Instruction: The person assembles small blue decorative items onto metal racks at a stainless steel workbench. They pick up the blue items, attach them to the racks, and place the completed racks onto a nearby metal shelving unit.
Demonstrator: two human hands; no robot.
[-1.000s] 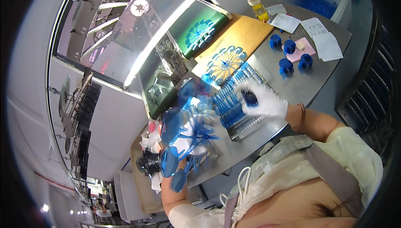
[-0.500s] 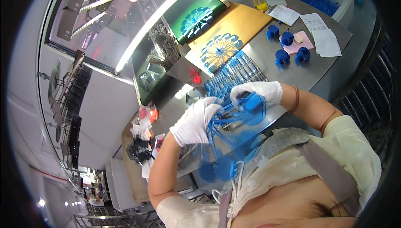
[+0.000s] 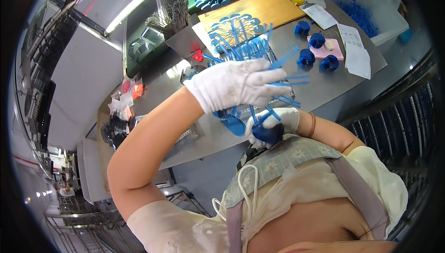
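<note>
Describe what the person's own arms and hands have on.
The left hand and right hand wear plain white gloves ending around the wrists. A thin brown band circles the right wrist. Both forearms are otherwise uncovered below loose, short cream sleeves.

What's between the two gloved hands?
Thin blue strips, running from the dark blue piece in the right hand toward the left hand; the head view shows it.

Small-parts workshop, factory type.
Metal tabletop (image 3: 340, 79), strip lamp (image 3: 141, 3), bundled wires (image 3: 171, 12), scrap bin (image 3: 391, 31), paper sheets (image 3: 354, 42).
</note>
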